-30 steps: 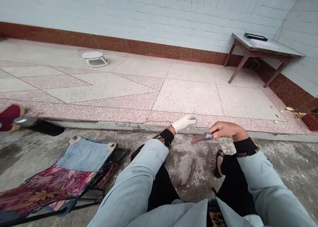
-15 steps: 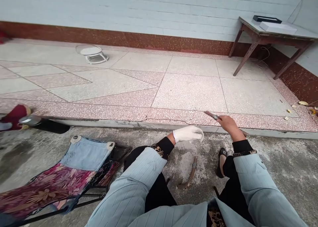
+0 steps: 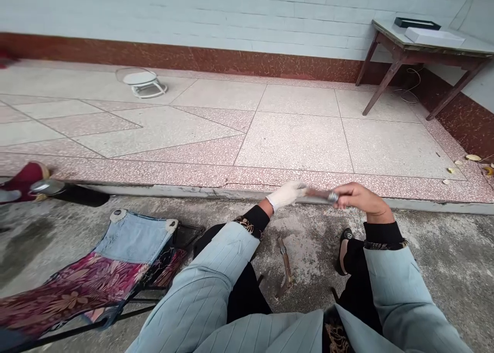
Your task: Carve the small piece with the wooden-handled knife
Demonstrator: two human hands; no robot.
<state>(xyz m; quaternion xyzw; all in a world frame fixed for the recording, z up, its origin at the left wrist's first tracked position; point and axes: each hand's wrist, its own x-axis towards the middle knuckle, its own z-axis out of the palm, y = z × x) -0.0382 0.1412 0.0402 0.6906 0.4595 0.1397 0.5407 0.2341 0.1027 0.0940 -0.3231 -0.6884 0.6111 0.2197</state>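
My left hand [image 3: 286, 194], in a white knitted glove, is closed on one end of a brown stick-like tool [image 3: 318, 193] with a silvery metal band. My bare right hand [image 3: 358, 197] grips the same tool just past the band, thumb and fingers pinched round it. The tool is held roughly level above the step edge, slightly blurred. Its far end is hidden by my right hand. Between my feet, a second, bent brown stick [image 3: 285, 265] with a similar band lies on the concrete.
A folding chair [image 3: 127, 240] with denim and floral cloth stands at my left. Beyond it are a black bottle [image 3: 73, 192] and a red shoe [image 3: 33, 180]. The tiled step [image 3: 293, 142] runs ahead, holding a small white stool [image 3: 142, 83] and a wooden table [image 3: 436, 47] with boxes.
My left hand has closed on the tool's end. My right hand has turned the tool nearly level. The bent stick on the ground has shifted left and turned.
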